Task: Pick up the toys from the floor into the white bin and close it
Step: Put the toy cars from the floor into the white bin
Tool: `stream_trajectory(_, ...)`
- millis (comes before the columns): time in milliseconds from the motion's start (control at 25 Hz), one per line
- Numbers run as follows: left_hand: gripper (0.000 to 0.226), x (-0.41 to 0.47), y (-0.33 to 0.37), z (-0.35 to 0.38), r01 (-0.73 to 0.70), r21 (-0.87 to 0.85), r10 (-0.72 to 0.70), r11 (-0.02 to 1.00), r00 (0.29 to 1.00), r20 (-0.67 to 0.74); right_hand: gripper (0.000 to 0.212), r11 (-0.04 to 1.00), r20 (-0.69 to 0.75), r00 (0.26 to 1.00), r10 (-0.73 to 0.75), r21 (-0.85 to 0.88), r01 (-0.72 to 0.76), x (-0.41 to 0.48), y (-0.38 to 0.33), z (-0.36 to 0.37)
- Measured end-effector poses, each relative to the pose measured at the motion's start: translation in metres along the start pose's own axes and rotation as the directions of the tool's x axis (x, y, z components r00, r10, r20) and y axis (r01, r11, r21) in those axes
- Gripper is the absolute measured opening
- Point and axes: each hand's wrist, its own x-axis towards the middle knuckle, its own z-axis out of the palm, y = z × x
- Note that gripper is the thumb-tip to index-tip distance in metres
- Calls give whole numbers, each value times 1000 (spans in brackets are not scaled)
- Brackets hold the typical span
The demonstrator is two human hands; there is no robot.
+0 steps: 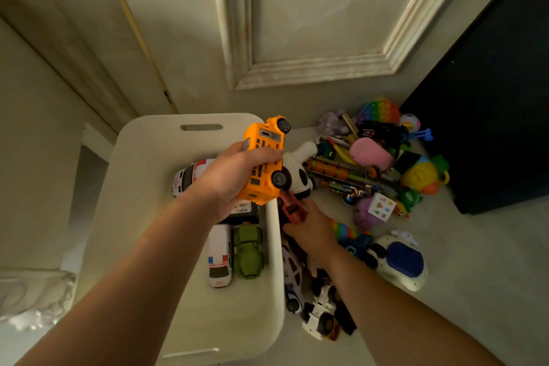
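1. An orange toy truck hangs wheels-sideways above the white bin, over the bin's far right corner, gripped in a person's left hand with fingers and thumb curled round its body.
2. The right hand reaches down to the floor just outside the bin's right wall, its fingers closed on a red toy car that lies against that wall.
3. The bin stands open on the floor, a slot handle cut in its far wall. Inside lie a white ambulance and a green vehicle side by side near the right wall, a second ambulance farther back and partly hidden by the left hand, and a dark vehicle under the wrist.
4. To the right of the bin a heap of toys covers the floor: a white and black plush touching the bin's corner, a pink case, a rainbow bubble toy at the back, a white cube resting on a purple ball, and a rainbow striped piece beside the right hand.
5. Nearer the camera, a white and blue toy lies right of the right forearm, and a white racing car sits among other cars between that forearm and the bin.
6. A dark cabinet borders the heap on the right; a pale panelled wall rises behind.
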Motion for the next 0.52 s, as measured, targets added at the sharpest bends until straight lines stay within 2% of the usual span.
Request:
stream_trajectory(120, 57, -18, 7, -12, 15, -24, -16, 1000, 999, -43, 40, 935, 58, 989, 137, 323, -148, -26, -19, -37)
stream_trajectory(200, 63, -35, 10, -16, 28, -7, -29, 1000, 998, -59, 30, 809, 90, 983, 163, 558, -185, -46, -38, -59)
stream_trajectory(320, 49, -70, 24, -23, 15, 194, -1, 981, 997, -73, 22, 551, 122, 992, 29, 826, -118, -77, -78, -95)
stream_trajectory(400, 49, -100, 47, -32, 7, 382, 20, 924, 998, -66, 18, 464, 138, 986, -91, 882, -80, -102, -112, -115)
stream_trajectory(520, 61, -147, 88, -51, -3, 584, 75, 811, 992, -100, 19, 408, 164, 965, -205, 910, -68, -144, -157, -128)
